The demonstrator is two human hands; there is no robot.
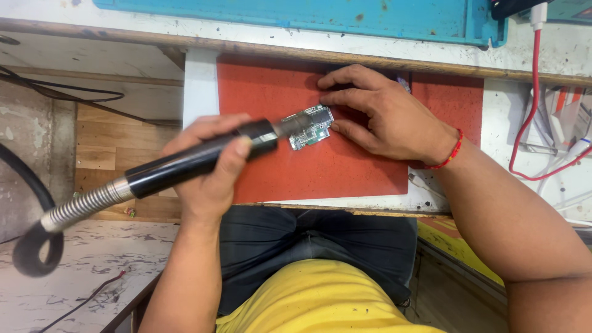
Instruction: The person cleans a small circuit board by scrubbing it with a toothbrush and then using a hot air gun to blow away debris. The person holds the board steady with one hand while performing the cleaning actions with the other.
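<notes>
1. A red mat (345,166) covers the white bench (200,86); a teal tray (296,15) lies beyond the hands.
2. The left hand (206,166) wraps a black hot-air handpiece (197,161) (hose trailing left), nozzle over the circuit board (311,126).
3. The right hand (379,114) lies flat, fingertips pinning the board just beside that nozzle.

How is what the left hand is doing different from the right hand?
The left hand is wrapped in a fist around the black hot-air wand; the right hand lies flat with fingers spread, pressing the circuit board. The right wrist wears a red thread; the left is bare. Both are over the red mat.
</notes>
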